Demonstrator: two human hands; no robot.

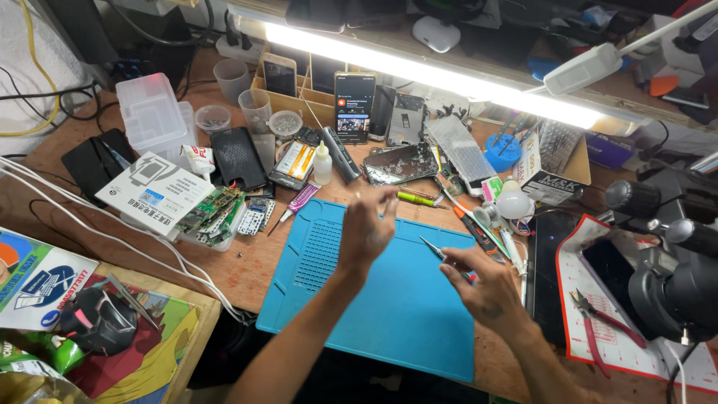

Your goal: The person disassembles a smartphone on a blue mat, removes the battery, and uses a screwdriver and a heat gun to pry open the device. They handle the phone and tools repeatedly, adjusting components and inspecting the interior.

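Note:
My left hand (366, 224) is raised above the blue work mat (359, 299), fingers curled with thumb and fingertips pinched together; whether something tiny sits between them I cannot tell. My right hand (486, 284) rests over the mat's right edge and grips metal tweezers (434, 249), whose tips point left over the mat. Beyond the mat lies a cracked phone (402, 163) and an opened phone with a yellow battery (295, 161).
Circuit boards (217, 213) and a white box (153, 191) lie left of the mat. A small glue bottle (322, 163), plastic cups (256, 110) and a lit phone (354, 105) stand behind. Red-handled pliers (598, 322) and a microscope (673, 254) sit at right.

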